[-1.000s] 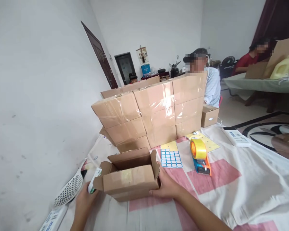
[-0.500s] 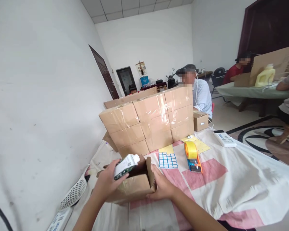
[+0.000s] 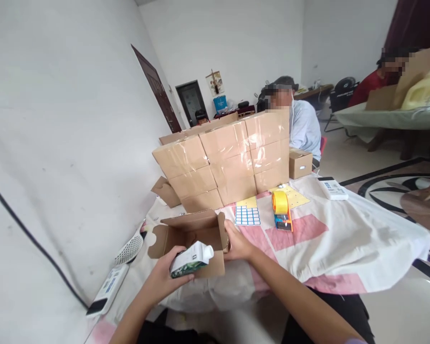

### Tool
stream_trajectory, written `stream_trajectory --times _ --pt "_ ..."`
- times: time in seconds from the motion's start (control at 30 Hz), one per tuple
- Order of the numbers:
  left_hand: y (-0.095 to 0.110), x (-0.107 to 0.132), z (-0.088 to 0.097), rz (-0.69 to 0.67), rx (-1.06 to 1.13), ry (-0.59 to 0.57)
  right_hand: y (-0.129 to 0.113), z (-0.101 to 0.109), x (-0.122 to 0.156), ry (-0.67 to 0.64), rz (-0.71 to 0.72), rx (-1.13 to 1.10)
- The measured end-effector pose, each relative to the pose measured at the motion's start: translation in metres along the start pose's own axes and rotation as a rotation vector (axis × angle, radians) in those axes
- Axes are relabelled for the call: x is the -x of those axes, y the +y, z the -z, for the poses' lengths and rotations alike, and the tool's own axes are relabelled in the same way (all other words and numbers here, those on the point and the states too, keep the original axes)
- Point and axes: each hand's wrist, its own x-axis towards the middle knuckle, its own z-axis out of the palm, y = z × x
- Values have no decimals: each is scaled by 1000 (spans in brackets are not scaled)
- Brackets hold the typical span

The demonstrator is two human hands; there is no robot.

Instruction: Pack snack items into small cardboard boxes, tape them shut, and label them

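Carton [image 3: 191, 260], small and white-capped, was gripped in the left hand [image 3: 166, 277] just before the open box [image 3: 195, 239], not yet inside; the right hand [image 3: 238, 243] was closed on the box's right flap; flaps were unsealed, tape dispenser [image 3: 282, 212] untouched on the tabletop [image 3: 344, 239]

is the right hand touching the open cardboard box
Touching. The head view shows the right hand gripping the right side wall of the open cardboard box, fingers wrapped on its edge with no gap, while the left hand holds a small bottle.
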Motion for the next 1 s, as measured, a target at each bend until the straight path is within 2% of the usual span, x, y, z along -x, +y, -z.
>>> stream_trajectory --times 0.1,0.2,0.27,0.33,0.4,0.47,0.6,0.67,0.8,1.0 --pt "-4 5 -3 21 -37 57 0 -2 -1 -8 38 45" --pt "-6 -7 15 16 -164 117 -1 -3 -1 -24 85 105" --pt "-4 -23 28 17 -294 58 -3 -4 -1 -36 87 143" --pt "-1 -41 33 19 -406 -52 -5 -5 -1 -43 80 175" --pt "-2 -57 24 5 -462 -139 -6 -6 -1 -46 97 193" --pt "-8 -70 6 -22 -469 -167 -5 -8 -1 -35 127 200" --pt "-32 -87 -36 -39 -483 -207 7 -13 1 17 179 234" --pt "-45 -92 -51 -23 -484 -218 11 -14 1 36 234 256" --pt "-63 -97 -64 15 -481 -205 10 -14 -1 83 294 248" --pt "-70 -102 -68 85 -511 -146 8 -11 -5 98 322 248"
